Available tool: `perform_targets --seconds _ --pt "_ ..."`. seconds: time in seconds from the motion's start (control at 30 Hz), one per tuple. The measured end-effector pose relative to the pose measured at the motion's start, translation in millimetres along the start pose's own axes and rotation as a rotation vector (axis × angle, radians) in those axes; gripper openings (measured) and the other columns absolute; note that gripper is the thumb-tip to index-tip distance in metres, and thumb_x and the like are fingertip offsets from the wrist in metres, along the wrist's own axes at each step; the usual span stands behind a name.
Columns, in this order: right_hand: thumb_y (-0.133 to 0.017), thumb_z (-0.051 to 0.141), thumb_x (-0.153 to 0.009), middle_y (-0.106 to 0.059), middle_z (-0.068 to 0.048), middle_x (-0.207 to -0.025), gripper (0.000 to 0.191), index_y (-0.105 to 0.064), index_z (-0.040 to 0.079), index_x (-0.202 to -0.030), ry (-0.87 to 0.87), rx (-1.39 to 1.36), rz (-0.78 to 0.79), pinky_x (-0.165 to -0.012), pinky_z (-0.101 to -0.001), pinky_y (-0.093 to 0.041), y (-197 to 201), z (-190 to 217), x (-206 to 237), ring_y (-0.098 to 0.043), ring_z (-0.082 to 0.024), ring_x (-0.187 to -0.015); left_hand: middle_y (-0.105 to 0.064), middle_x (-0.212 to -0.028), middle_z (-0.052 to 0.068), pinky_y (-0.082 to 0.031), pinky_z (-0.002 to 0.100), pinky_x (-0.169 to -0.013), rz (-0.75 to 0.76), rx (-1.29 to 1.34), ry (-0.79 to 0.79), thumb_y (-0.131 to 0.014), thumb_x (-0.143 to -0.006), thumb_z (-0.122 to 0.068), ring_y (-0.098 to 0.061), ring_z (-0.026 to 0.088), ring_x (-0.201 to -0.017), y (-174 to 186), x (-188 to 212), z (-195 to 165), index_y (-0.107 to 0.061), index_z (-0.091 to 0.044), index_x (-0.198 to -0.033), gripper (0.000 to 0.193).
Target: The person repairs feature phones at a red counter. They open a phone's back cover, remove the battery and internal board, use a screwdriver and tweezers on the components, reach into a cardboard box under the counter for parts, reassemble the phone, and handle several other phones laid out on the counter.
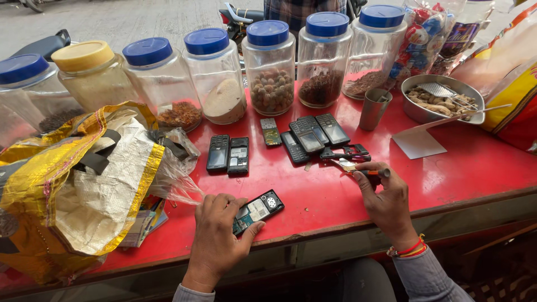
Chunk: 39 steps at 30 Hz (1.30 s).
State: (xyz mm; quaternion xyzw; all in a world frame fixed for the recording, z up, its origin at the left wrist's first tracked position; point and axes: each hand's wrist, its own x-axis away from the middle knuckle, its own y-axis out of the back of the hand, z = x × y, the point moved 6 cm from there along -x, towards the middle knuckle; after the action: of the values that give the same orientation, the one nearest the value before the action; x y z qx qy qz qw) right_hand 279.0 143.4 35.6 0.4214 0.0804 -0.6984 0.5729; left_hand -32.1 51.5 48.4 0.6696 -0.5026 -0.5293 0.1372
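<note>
Left hand [215,237] pins an opened phone [257,211] flat (right hand [386,201] grips a screwdriver [366,171]).

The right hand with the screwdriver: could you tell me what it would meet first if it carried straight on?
Probably the black phone frame lying just beyond the screwdriver in the right hand; depth is hard to judge.

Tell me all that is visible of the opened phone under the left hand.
The opened phone is a small dark handset with its back cover off, showing a green circuit board, a pale metal shield and a round silver part near its far end. It lies flat and slanted on the red table, near the front edge. The left hand rests on its near end, thumb along its side. The right hand is apart from it.
</note>
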Motion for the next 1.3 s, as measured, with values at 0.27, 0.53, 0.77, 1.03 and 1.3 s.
perform_targets --seconds 0.27,0.53,0.77,1.03,1.3 --pt "-0.078 0.007 -0.087 -0.075 -0.006 -0.092 0.014 -0.071 0.004 -0.1 0.033 0.087 0.087 -0.062 -0.0281 -0.05 -3.0 11.8 2.0 -0.071 -0.013 -0.078 -0.064 -0.095 0.009 -0.04 0.045 -0.091 0.013 0.011 0.023 -0.084 -0.071 -0.037 -0.055 0.03 -0.095 -3.4 6.0 6.0 -0.073 -0.005 -0.103 0.047" --pt "-0.077 0.013 -0.086 -0.073 -0.004 -0.089 0.018 -0.072 0.006 -0.101 0.027 0.063 0.286 -0.066 -0.0302 -0.054 -34.3 19.9 -17.6 -0.069 -0.015 -0.077 -0.063 -0.093 0.008 -0.04 0.045 -0.092 0.012 -0.001 0.03 -0.084 -0.073 -0.04 -0.054 0.028 -0.095 -4.5 5.9 5.5 -0.073 -0.005 -0.103 0.048" --pt "-0.076 0.013 -0.086 -0.071 -0.006 -0.089 0.019 -0.072 0.006 -0.103 0.106 0.108 0.368 -0.07 -0.0327 -0.053 -53.5 22.6 -29.2 -0.065 -0.018 -0.076 -0.063 -0.094 0.008 -0.039 0.045 -0.092 0.011 -0.022 0.012 -0.083 -0.074 -0.042 -0.054 0.028 -0.095 -5.5 6.9 7.1 -0.072 -0.003 -0.104 0.05" --pt "-0.076 0.012 -0.086 -0.072 -0.007 -0.088 0.018 -0.072 0.005 -0.103 0.042 0.136 0.312 -0.07 -0.0332 -0.055 -41.7 18.9 -32.4 -0.067 -0.02 -0.078 -0.063 -0.094 0.008 -0.04 0.045 -0.092 0.019 0.003 0.032 -0.083 -0.073 -0.04 -0.054 0.028 -0.095 -5.0 6.5 6.7 -0.072 -0.005 -0.103 0.048" --pt "-0.074 0.009 -0.089 -0.075 -0.005 -0.091 0.016 -0.069 0.002 -0.102 -0.008 -0.028 0.184 -0.069 -0.0263 -0.056 -21.5 14.5 -18.8 -0.073 -0.012 -0.081 -0.063 -0.094 0.008 -0.041 0.045 -0.092 0.013 0.019 0.036 -0.083 -0.073 -0.041 -0.055 0.028 -0.096 -3.7 6.7 7.2 -0.072 -0.005 -0.103 0.048"
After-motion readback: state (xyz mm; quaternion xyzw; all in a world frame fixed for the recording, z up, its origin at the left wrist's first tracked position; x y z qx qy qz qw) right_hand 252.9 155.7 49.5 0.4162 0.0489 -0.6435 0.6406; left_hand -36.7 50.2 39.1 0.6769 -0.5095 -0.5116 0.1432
